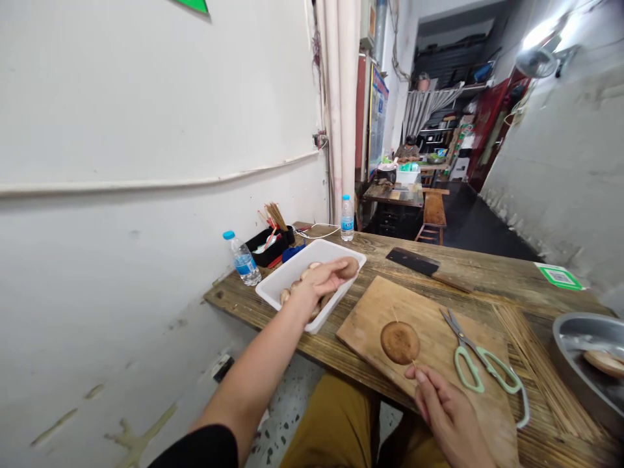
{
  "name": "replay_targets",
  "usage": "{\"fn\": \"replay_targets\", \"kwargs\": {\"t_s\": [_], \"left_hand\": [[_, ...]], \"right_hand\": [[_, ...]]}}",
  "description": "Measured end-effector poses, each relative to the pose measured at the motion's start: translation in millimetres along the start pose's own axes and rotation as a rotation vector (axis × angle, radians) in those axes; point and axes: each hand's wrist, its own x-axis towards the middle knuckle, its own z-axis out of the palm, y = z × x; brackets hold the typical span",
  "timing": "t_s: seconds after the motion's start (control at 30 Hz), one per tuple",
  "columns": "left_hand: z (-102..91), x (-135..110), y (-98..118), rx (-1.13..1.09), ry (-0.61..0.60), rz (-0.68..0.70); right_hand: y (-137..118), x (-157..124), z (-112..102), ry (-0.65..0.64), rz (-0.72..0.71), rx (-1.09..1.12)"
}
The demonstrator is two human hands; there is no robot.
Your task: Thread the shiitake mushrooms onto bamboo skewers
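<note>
My left hand (324, 278) is over the white plastic tub (277, 281), its fingers closed on a brown mushroom (349, 268) at the tub's far right side. More mushrooms (285, 296) lie in the tub, partly hidden by my forearm. Above the wooden cutting board (370, 305), my right hand (439, 406) pinches the near end of a thin bamboo skewer. A large, flat brown mushroom cap (400, 342) is threaded on that skewer, whose tip sticks out beyond the cap. Scissors (465, 348) with pale green handles rest on the board, right of the cap.
A cleaver (414, 261) lies behind the board. Loose bamboo skewers (541, 370) are spread to its right, beside a metal basin (570, 351) holding a mushroom piece. Water bottles (244, 261) and a black box (267, 248) stand near the wall. Another person (408, 151) sits far back.
</note>
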Motion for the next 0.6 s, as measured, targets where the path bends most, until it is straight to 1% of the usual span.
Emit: {"fn": "replay_targets", "kwargs": {"t_s": [0.1,0.17,0.23,0.3,0.37,0.5,0.6], "left_hand": [[18.5,-27,-24,-0.159,-0.114,-0.055],[28.0,-39,-38,-0.236,-0.157,-0.098],[34.3,-46,-46,-0.328,-0.194,-0.151],[38.0,-49,-49,-0.425,-0.228,-0.2],[39.9,-50,-50,-0.473,-0.256,-0.242],[43.3,-52,-50,-0.449,-0.276,-0.27],[48.1,-55,-51,-0.445,-0.284,-0.278]], "right_hand": [[-9,-11,10,-0.039,-0.02,0.079],[-13,-19,14,-0.018,-0.012,0.126],[-15,-27,16,0.009,0.004,0.139],[-16,-33,14,0.05,0.021,0.137],[-17,-37,12,0.078,0.037,0.136],[-22,-39,8,0.121,0.056,0.143],[-25,-39,7,0.119,0.062,0.153]]}}
